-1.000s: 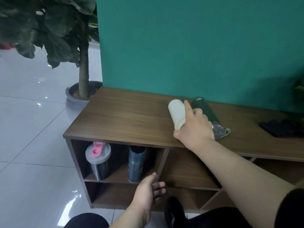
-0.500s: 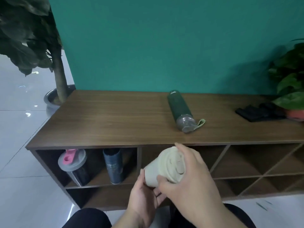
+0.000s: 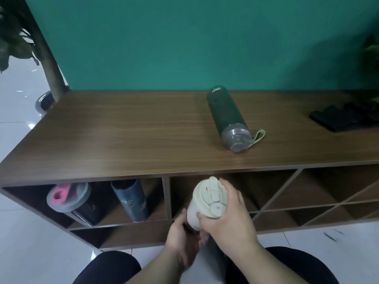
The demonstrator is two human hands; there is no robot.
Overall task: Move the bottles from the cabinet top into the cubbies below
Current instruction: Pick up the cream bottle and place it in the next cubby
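cabinet (image 3: pixel 123 140) stood against the green wall | green bottle (image 3: pixel 226 114) lay on its side on the cabinet top, right of centre | cream bottle (image 3: pixel 207 201) was upright at the middle cubby mouth | right hand (image 3: pixel 229 214) gripped its lid end | left hand (image 3: pixel 184 236) cupped its base | two bottles (image 3: pixel 129 198) stood in the left cubby

Two bare forearms rise from the bottom edge of the frame, with no sleeve, watch or ring to be seen on either. The left hand (image 3: pixel 182 238) and the right hand (image 3: pixel 227 218) are bare as well, ungloved. Below them, at lower left and lower right, two rounded knees (image 3: pixel 108 267) show in plain black cloth, smooth and unmarked.
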